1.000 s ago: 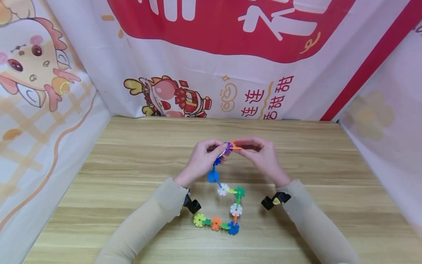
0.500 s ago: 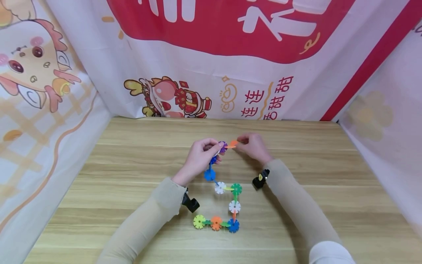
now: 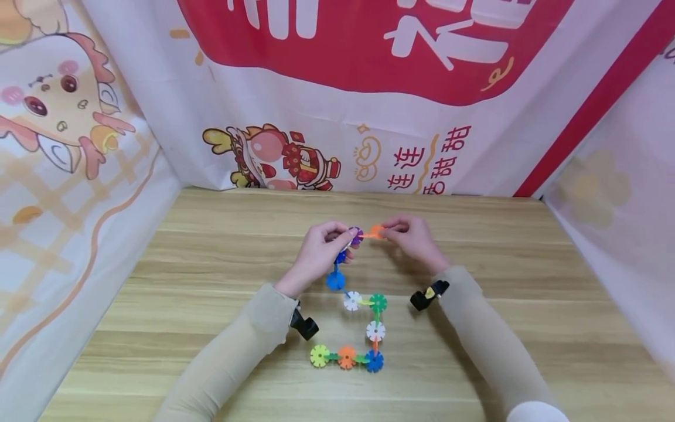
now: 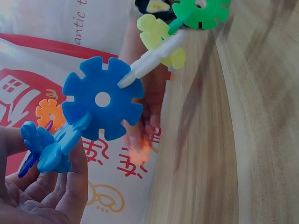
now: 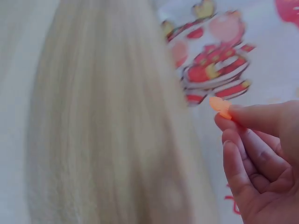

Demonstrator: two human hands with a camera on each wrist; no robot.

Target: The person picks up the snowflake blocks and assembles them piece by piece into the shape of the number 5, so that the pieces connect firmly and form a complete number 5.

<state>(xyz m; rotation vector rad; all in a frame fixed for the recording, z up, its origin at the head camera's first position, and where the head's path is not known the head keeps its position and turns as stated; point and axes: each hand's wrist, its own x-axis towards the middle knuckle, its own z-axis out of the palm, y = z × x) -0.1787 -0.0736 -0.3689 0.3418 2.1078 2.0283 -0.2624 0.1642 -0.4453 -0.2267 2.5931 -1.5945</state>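
Head view: left hand [image 3: 319, 253] grips the top end of the snowflake chain [image 3: 352, 319], fingers curled round the purple disc [image 3: 357, 235] there. Right hand [image 3: 412, 238] pinches the orange disc [image 3: 375, 232] between thumb and fingertips, edge-on against the purple one; touching or slotted in, can't tell. Top of the chain is lifted off the wooden table [image 3: 211, 264], near its middle. The rest runs down toward the person and lies flat, ending in a yellow-green disc [image 3: 319, 355] near the left sleeve.

Left wrist view: left hand [image 4: 42, 191] curled round small blue pieces [image 4: 44, 149] at the chain's end. Large blue disc [image 4: 102, 99] sits just above, then a white connector [image 4: 152, 58], pale yellow disc [image 4: 161, 35], green disc [image 4: 202, 10]. Right hand's fingers [image 4: 145, 107] blurred behind, with an orange blur at the tips.

Right wrist view: right hand [image 5: 261, 158] clamped on the orange disc [image 5: 219, 105], only its edge showing past the fingertips. Table blurred.
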